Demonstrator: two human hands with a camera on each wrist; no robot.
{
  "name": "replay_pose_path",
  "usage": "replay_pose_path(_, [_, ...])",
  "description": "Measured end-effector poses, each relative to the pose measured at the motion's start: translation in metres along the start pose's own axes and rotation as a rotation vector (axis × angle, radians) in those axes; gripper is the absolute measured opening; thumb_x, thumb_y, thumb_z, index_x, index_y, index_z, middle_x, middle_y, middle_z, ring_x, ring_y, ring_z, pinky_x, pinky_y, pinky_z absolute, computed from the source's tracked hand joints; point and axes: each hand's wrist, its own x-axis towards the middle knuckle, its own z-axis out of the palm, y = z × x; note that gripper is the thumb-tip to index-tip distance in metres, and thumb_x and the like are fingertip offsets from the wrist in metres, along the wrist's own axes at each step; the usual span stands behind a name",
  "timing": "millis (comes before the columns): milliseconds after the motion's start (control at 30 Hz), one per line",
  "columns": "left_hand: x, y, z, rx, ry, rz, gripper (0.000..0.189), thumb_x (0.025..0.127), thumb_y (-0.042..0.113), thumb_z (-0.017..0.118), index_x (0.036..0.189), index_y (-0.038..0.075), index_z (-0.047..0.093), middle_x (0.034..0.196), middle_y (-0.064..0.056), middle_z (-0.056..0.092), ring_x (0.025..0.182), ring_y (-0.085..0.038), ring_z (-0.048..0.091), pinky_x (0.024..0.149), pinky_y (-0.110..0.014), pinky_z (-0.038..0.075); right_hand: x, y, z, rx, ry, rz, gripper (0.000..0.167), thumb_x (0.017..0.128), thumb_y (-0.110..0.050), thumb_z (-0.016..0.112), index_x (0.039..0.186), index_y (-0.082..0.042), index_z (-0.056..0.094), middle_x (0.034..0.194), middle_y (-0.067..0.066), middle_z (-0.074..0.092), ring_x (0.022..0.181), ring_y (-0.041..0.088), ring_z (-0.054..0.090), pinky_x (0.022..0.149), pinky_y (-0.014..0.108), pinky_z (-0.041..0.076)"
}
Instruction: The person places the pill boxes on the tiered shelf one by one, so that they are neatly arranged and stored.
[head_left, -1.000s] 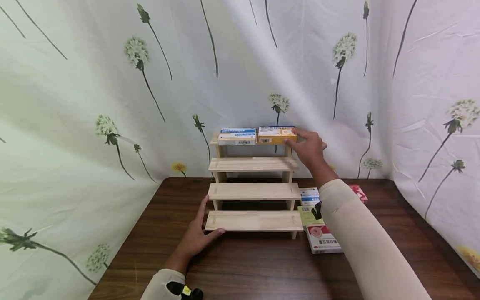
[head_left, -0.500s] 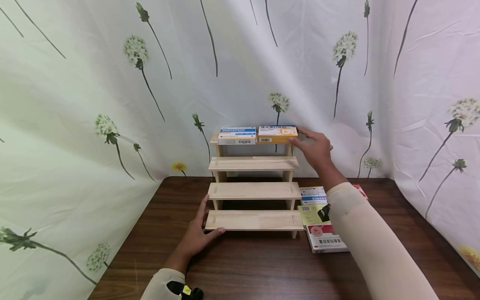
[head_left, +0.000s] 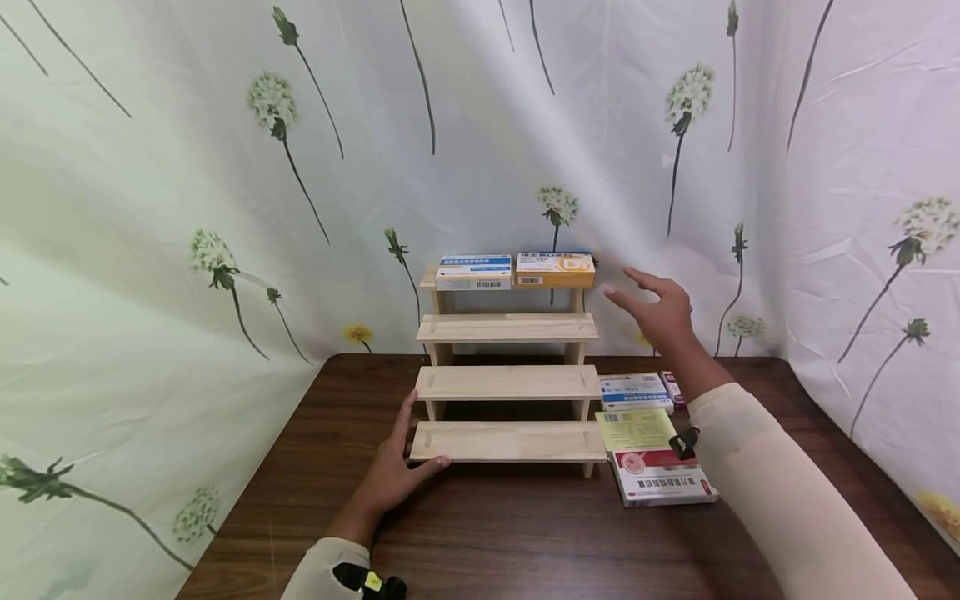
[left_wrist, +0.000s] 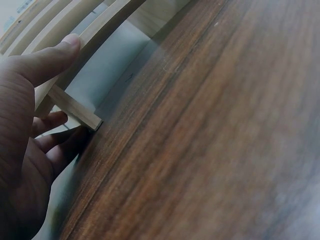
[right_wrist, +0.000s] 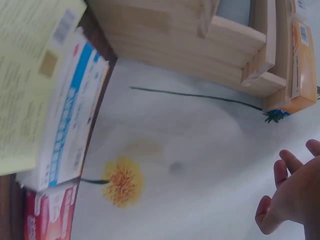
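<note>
Where the right hand [head_left: 656, 312] hangs: in the air just right of the rack's top step, apart from the nearest box; fingers released, parted and slightly bent, holding nothing.
Orange-and-white box: printed rectangular carton [head_left: 556, 270], lying flat on the right end of the top step, its barcode on the orange front side.
Blue-and-white box: printed flat carton [head_left: 474, 272], on the same step at the left, a narrow gap between the two.
Rack: pale, bare-wood stand of four rising steps [head_left: 507, 382], upright on the surface.
Left hand [head_left: 386, 475]: at the rack's lower left corner; thumb on the front edge of the lowest step, index finger along the left end; fingers spread, unclenched.
Right-hand stock: beside the rack, front to back, a large red-and-white carton [head_left: 666, 487], a yellow-green carton [head_left: 637, 427], a second blue-and-white carton [head_left: 636, 392]; just right of this last, a small red-and-white carton [head_left: 672, 387], partly hidden by the right arm.
Surface: dark brown wood grain [head_left: 510, 533].
Backdrop: white cloth printed with dandelions [head_left: 480, 200], folds visible.
Sleeves: cream [head_left: 787, 500], both arms; black wrist gear [head_left: 367, 581] on the left.
</note>
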Motion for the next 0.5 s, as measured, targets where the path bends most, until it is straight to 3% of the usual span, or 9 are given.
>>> replay_pose_path(200, [0.000, -0.001, 0.000, 0.011, 0.006, -0.006, 0.119, 0.093, 0.037, 0.090, 0.177, 0.036, 0.006, 0.176, -0.027, 0.033, 0.140, -0.048, 0.062, 0.109, -0.065, 0.055, -0.006, 0.015, -0.010, -0.040, -0.026, 0.042, 0.076, 0.097, -0.058, 0.080, 0.160, -0.021, 0.058, 0.172, 0.016, 0.047, 0.158, 0.043, 0.041, 0.125, 0.072, 0.033])
replay_pose_path(500, [-0.001, -0.002, 0.000, -0.001, -0.003, 0.009, 0.118, 0.094, 0.037, 0.089, 0.176, 0.043, 0.004, 0.174, -0.026, 0.037, 0.139, -0.046, 0.063, 0.108, -0.062, 0.056, -0.008, 0.044, -0.028, -0.082, -0.093, 0.129, 0.081, 0.099, -0.062, 0.075, 0.164, -0.020, 0.052, 0.175, 0.021, 0.039, 0.162, 0.049, 0.034, 0.125, 0.076, 0.029])
